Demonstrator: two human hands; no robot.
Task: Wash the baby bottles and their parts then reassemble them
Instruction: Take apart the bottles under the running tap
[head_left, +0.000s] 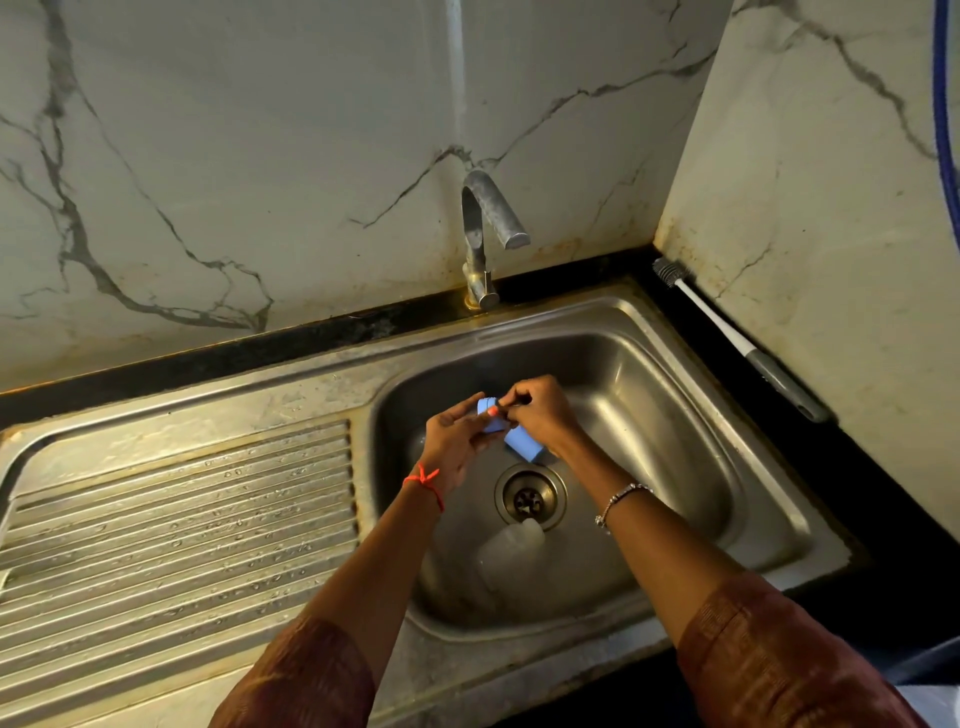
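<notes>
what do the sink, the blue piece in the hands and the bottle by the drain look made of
Sink: stainless steel, brushed and dulled, with metallic glare. Blue piece: likely moulded plastic, matte, uniform colour. Bottle: translucent and cloudy; probably plastic, though glass cannot be ruled out.

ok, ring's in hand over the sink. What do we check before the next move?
1. Ring gripped by left hand: ok.
2. Right hand pinching at the ring's rim: ok; what it pinches there, cannot tell.
3. Water from tap: not ok, none visible.
4. Bottle lying in sink, neck at the drain: ok.
5. Brush on counter, likely within reach: ok.
6. Blue cap under right hand, held or lying loose: cannot tell.
</notes>
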